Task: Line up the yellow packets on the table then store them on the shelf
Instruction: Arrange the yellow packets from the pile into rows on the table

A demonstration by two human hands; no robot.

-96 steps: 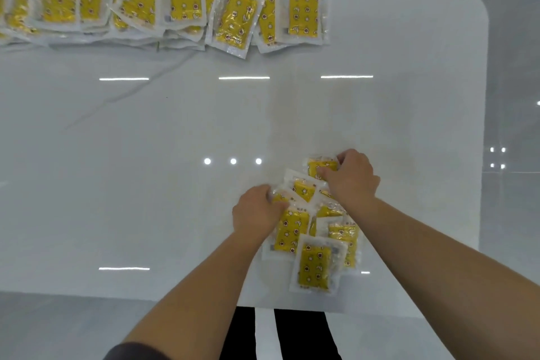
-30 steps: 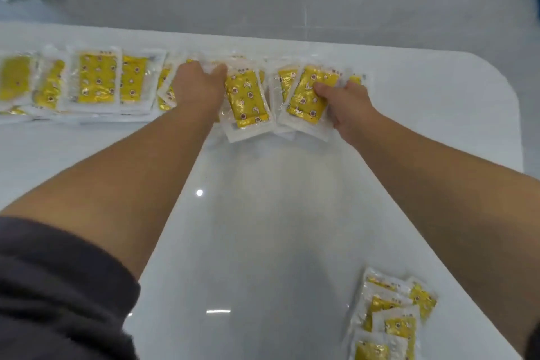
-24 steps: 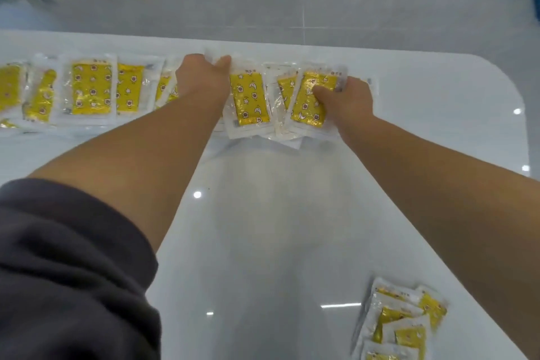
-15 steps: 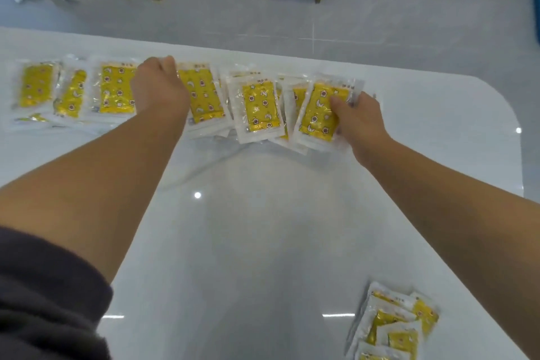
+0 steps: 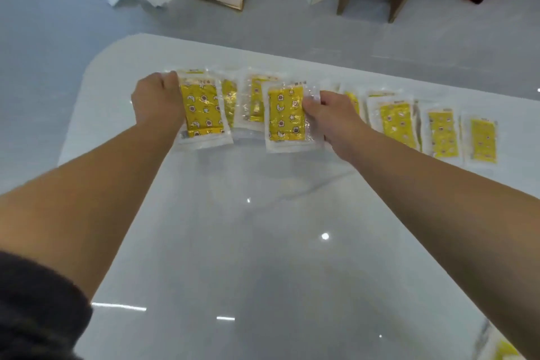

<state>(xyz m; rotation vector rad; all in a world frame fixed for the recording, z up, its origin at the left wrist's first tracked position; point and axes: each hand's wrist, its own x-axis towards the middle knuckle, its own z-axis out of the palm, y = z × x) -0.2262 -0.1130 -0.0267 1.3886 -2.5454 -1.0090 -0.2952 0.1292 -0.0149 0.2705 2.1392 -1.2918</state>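
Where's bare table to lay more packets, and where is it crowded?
Bare: the near stretch of table between the forearms, in front of the row of packets, and the corner left of the left hand. Crowded: the row itself, overlapping between the left hand's end packet and the middle packet the right hand pinches.

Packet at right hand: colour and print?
The packet is yellow with small moon and star prints, sealed in clear wrap; best in head view.

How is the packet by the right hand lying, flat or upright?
Flat: the yellow clear-wrapped packet lies face up on the glossy white table.
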